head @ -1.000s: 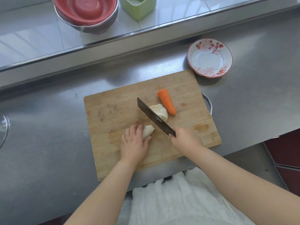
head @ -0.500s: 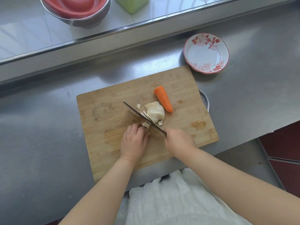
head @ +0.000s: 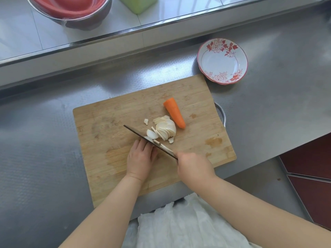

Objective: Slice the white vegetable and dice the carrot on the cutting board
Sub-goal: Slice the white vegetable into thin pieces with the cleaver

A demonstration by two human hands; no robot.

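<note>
A wooden cutting board (head: pixel 111 133) lies on the steel counter. Near its middle sits a fanned pile of white vegetable slices (head: pixel 164 128), with an orange carrot piece (head: pixel 174 112) just beyond it to the right. My right hand (head: pixel 194 167) grips the handle of a dark cleaver (head: pixel 141 136), whose blade runs diagonally across the board right beside the slices. A few slices stick to the blade. My left hand (head: pixel 141 155) lies knuckles up against the blade's near side, fingers curled over the last bit of white vegetable, which is mostly hidden.
A white bowl with red flowers (head: pixel 223 61) stands just past the board's far right corner. On the raised ledge behind are a metal bowl holding red ones (head: pixel 71 9) and a green container (head: pixel 138 4). The counter's front edge runs below the board; white cloth (head: pixel 179 226) hangs there.
The cleaver has worked leftward through the white vegetable, and the whole chunk under my left hand has become more slices. The uncut remainder has shrunk to almost nothing. The carrot has not moved.
</note>
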